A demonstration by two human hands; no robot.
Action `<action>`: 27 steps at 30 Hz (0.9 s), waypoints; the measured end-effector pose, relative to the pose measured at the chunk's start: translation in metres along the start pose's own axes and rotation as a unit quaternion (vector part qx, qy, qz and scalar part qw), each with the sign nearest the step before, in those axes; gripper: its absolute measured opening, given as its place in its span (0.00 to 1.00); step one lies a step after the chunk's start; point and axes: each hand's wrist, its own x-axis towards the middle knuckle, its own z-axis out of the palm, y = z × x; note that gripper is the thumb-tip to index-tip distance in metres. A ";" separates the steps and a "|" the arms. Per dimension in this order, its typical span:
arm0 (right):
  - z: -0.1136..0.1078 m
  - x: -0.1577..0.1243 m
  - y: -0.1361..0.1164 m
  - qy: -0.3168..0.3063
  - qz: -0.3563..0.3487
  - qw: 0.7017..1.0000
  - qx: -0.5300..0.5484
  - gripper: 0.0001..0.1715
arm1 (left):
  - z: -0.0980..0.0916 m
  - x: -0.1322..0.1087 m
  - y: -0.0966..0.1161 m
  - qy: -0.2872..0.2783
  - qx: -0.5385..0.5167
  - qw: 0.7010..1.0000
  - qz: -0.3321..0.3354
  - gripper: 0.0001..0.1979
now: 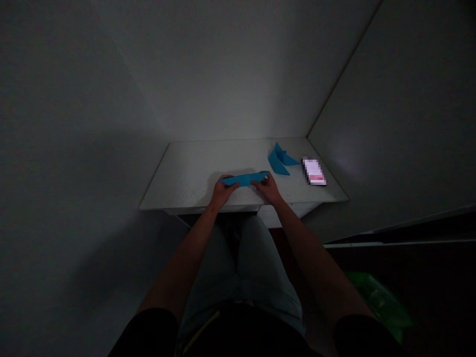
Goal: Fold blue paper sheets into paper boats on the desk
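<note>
A long, narrow strip of folded blue paper [245, 179] lies on a small white table [186, 173] near its front edge. My left hand [222, 191] pinches the strip's left end, fingers curled over it. My right hand [267, 187] presses and grips the strip's right end. Both forearms reach forward over my lap. The light is dim and the finger detail is faint.
A finished blue folded paper shape [280, 159] stands on the table to the back right. Beside it lies a lit phone [314, 171] near the right edge. Walls close in the table on the left, back and right. Something green [379, 302] sits on the floor at lower right.
</note>
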 end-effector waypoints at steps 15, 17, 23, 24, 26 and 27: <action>-0.006 -0.004 -0.006 0.056 -0.016 0.991 -0.120 0.36 | -0.003 0.001 0.002 0.112 0.050 0.992 0.038 0.23; -0.005 -0.003 -0.007 0.053 -0.025 0.994 -0.089 0.33 | -0.003 0.000 0.003 0.116 0.049 0.991 0.040 0.24; -0.011 -0.014 -0.008 0.028 -0.080 0.992 -0.091 0.35 | -0.004 -0.002 0.006 0.118 0.044 0.991 0.033 0.24; -0.015 -0.018 -0.008 0.011 -0.090 0.989 -0.117 0.34 | -0.004 -0.002 0.007 0.111 0.046 0.992 0.033 0.24; -0.022 -0.028 -0.011 -0.028 -0.114 0.980 -0.163 0.29 | -0.005 -0.001 0.006 0.091 0.041 0.994 0.035 0.25; -0.026 -0.032 -0.013 -0.050 -0.124 0.974 -0.183 0.26 | -0.005 -0.001 0.006 0.080 0.034 0.996 0.033 0.26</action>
